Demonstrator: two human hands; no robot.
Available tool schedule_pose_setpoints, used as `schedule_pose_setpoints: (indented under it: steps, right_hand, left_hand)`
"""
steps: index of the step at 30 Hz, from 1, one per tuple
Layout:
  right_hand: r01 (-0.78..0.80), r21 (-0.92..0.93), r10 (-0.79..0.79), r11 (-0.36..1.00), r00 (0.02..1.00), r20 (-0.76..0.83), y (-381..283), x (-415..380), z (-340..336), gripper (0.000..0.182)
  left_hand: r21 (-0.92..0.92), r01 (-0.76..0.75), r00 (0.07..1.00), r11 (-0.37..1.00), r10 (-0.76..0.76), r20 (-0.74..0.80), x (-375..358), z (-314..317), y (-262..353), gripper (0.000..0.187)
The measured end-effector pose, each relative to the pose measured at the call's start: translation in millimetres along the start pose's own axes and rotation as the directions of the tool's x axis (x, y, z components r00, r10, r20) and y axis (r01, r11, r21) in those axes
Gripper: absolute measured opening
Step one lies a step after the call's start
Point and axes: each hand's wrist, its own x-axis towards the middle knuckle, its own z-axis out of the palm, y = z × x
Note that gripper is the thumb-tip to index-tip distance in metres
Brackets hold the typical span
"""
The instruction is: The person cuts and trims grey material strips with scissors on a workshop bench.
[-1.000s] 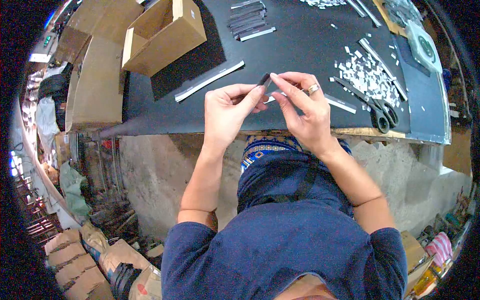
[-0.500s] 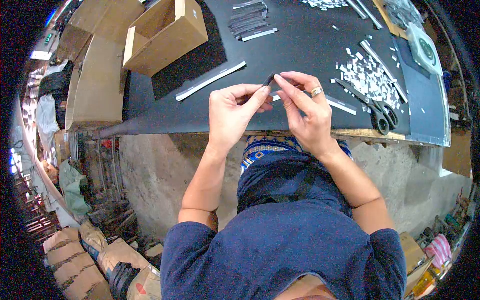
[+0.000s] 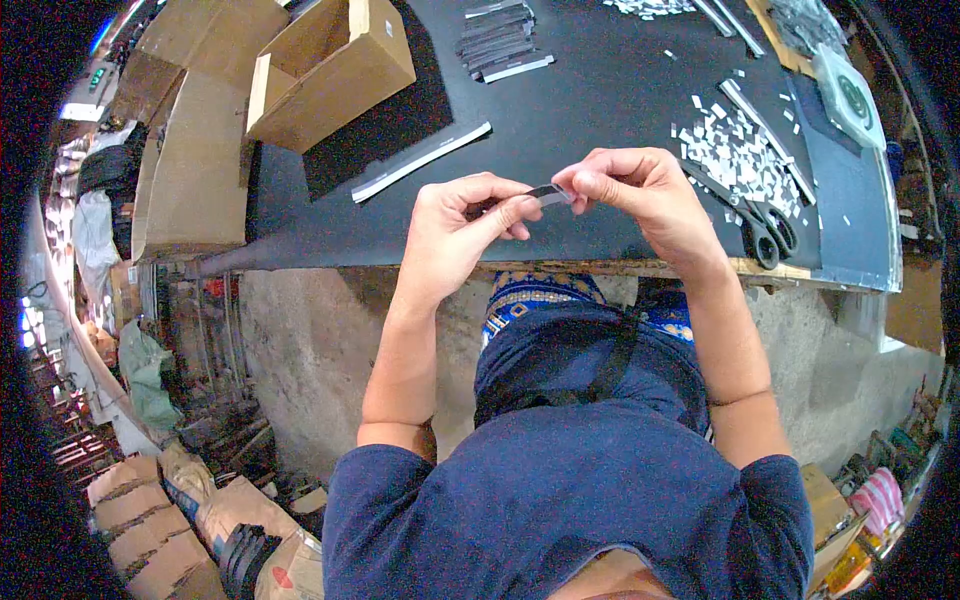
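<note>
A small dark strip with a pale lower face [image 3: 545,195] is stretched between my two hands above the table's front edge. My left hand [image 3: 470,225] pinches its left part between thumb and fingers. At its right end, the thumb and fingers of my right hand [image 3: 630,195] are pressed together on it. Black scissors [image 3: 765,230] lie right of my right hand, beside a heap of small white pieces [image 3: 740,155]. A white-and-dark strip [image 3: 422,162] lies on the table above my left hand.
An open cardboard box [image 3: 335,80] stands on the black table [image 3: 590,100] at upper left. A stack of dark strips [image 3: 497,42] lies at the top. A clear plastic container [image 3: 848,97] is at the right. More cardboard [image 3: 195,160] rises along the left edge.
My right hand has moved right and turned, and the strip between my hands now shows a pale face. The pale strip previously lying behind my right hand is no longer visible on the table.
</note>
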Motion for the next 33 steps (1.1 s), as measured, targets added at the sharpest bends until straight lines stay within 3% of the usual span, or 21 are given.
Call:
schedule_pose_setpoints:
  steps: [14,27,29,30,32,33]
  right_hand:
    - [0.030,0.014,-0.032,0.999,0.992,0.121,10.2,0.5,-3.8,0.016]
    - [0.020,0.051,-0.024,0.998,0.996,0.081,14.5,2.3,1.1,0.017]
    - [0.041,-0.127,-0.046,0.991,0.998,-0.039,19.1,5.3,2.9,0.019]
    - [0.042,-0.127,-0.047,0.991,0.998,-0.039,19.1,6.6,4.0,0.019]
    - [0.177,-0.415,-0.253,0.893,0.958,-0.135,18.5,10.1,6.1,0.019]
    - [0.178,-0.415,-0.254,0.892,0.958,-0.135,19.0,12.8,6.3,0.019]
  left_hand:
    - [0.012,-0.053,0.997,0.999,0.052,0.050,-1.1,-1.8,-0.2,0.009]
    - [0.048,-0.060,0.995,0.997,0.057,0.076,0.2,-5.3,0.0,0.012]
    - [0.081,-0.038,0.996,0.996,0.031,0.084,2.1,-6.0,4.1,0.015]
    - [0.069,-0.015,0.998,0.998,0.010,0.070,3.8,-6.3,6.1,0.020]
    - [0.057,0.005,0.998,0.998,-0.008,0.055,7.6,-7.8,7.2,0.025]
    - [0.095,-0.029,0.998,0.995,0.025,0.049,9.7,-8.5,6.9,0.030]
